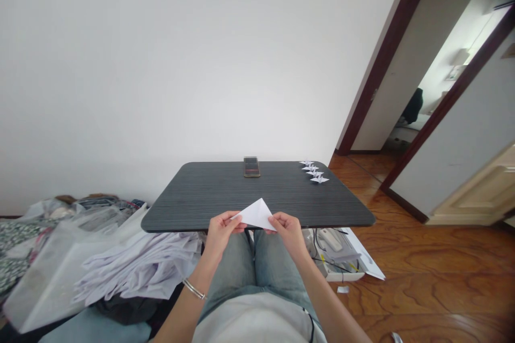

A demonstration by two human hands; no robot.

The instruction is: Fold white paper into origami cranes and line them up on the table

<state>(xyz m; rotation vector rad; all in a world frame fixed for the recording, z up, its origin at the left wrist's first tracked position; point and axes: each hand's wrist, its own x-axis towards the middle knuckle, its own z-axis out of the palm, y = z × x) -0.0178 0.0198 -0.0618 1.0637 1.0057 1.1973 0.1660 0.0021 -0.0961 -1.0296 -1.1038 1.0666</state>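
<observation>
A white sheet of paper folded into a triangle [257, 213] is held over the near edge of the dark table [201, 193]. My left hand [221, 228] pinches the triangle's left corner, and my right hand [286, 228] pinches its right corner. Both hands hover just above my lap, fingers closed on the paper. At the table's far right lie several small white folded paper figures [314, 171] in a row. A phone [251, 166] stands at the far middle edge.
A heap of white and clear plastic bags [120, 262] and clothes lies on the left. A white box with cables [338, 257] sits on the wooden floor under the table's right side. An open doorway [422, 107] is at the right.
</observation>
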